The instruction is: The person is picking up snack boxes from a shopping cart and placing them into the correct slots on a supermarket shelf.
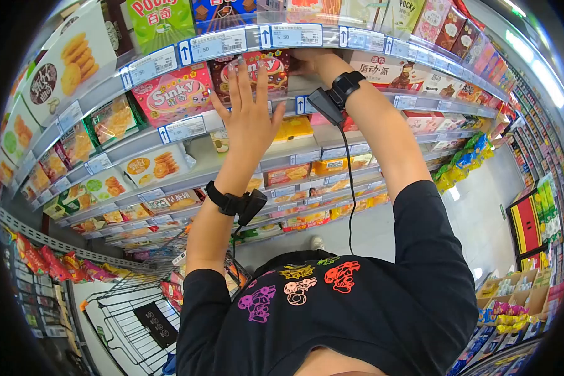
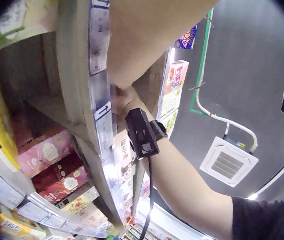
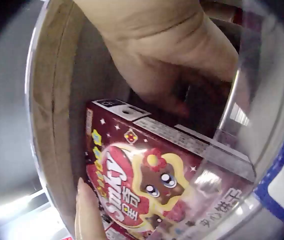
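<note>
- Long grey shelf with a clear plastic lip [image 1: 382, 94]: carries a dark maroon cardboard Sinky box [image 3: 157, 170], its long axis running along the edge.
- Bare left hand, black-strapped at the wrist [image 1: 249, 116]: nearer the box, straight fingers spread over its front.
- Bare right hand, likewise strapped [image 3: 174, 62]: reaches in beside the box's right end; fingertips shaded, grip cannot be told.
</note>
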`<state>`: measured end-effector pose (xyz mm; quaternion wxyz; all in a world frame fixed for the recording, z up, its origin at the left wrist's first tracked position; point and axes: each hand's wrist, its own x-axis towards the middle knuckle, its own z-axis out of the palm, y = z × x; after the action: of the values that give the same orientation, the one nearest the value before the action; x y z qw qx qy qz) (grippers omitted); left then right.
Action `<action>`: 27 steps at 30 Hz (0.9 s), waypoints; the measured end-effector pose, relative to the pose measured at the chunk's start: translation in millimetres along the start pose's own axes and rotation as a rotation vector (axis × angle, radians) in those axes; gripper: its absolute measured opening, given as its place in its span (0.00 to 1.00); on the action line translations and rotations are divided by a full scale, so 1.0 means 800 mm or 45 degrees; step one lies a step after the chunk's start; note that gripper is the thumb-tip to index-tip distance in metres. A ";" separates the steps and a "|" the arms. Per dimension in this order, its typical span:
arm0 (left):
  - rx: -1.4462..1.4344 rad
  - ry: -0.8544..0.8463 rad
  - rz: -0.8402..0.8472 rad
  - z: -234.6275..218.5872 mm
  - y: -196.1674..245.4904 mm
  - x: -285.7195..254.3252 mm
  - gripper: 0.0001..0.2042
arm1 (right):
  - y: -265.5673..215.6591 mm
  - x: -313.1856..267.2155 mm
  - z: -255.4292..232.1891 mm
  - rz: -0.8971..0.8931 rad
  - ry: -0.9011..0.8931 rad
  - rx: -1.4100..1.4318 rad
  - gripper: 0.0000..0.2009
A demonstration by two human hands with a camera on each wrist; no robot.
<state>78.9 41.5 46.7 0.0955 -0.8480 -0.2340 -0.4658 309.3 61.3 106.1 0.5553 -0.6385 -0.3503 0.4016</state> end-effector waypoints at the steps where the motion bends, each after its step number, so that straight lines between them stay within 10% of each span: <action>1: 0.004 0.003 0.006 0.004 -0.004 -0.001 0.37 | -0.001 0.008 0.002 -0.003 -0.061 0.098 0.10; 27: -0.020 -0.056 0.055 0.022 -0.017 -0.017 0.39 | 0.025 0.049 -0.013 0.082 0.051 0.402 0.11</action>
<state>79.0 55.6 24.7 0.0938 -0.8636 -0.2141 -0.4466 335.5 88.8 82.4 0.6424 -0.5622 -0.2508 0.4565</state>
